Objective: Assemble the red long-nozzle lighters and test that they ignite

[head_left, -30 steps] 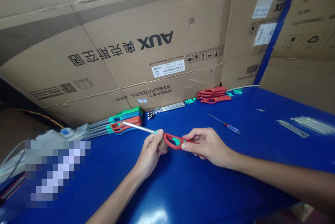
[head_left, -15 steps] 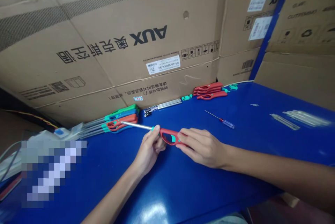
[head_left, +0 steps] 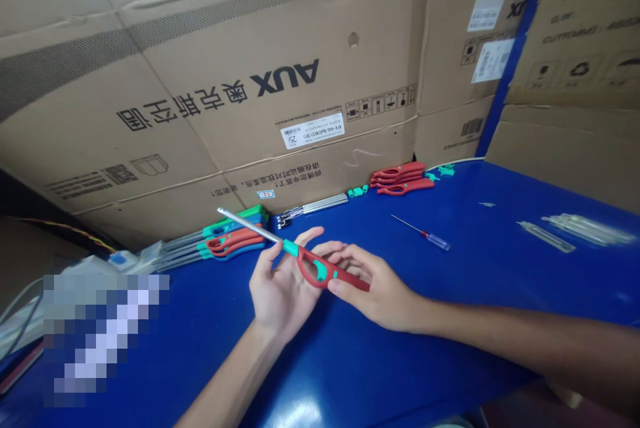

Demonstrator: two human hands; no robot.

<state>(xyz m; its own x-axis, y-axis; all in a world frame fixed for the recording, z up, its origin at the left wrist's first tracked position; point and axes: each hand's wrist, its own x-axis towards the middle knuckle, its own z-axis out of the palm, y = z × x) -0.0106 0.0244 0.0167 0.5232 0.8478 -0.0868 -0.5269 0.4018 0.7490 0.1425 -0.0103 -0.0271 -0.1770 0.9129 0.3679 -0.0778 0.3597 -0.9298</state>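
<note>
A long-nosed gas lighter (head_left: 306, 264) with a red handle, teal trigger and collar, and metal tube slants up to the left over the blue table. My right hand (head_left: 383, 288) grips the butt of its handle, thumb on the near side and fingers behind. Beneath and behind the lighter, my left hand (head_left: 283, 291) lies palm up, fingers spread and uncurled. The lighter crosses that palm; whether it rests on it I cannot tell.
Several lighters (head_left: 237, 238) are stacked at the left against the cardboard (head_left: 225, 28). Metal tubes (head_left: 320, 203), teal collars (head_left: 358, 191) and red handles (head_left: 403, 178) line the back. A screwdriver (head_left: 435, 239) and clear pieces (head_left: 585, 229) lie to the right.
My left hand has let go of the lighter's collar and turned palm up with its fingers apart. The lighter's tube tip has swung upward and left, still in my right hand.
</note>
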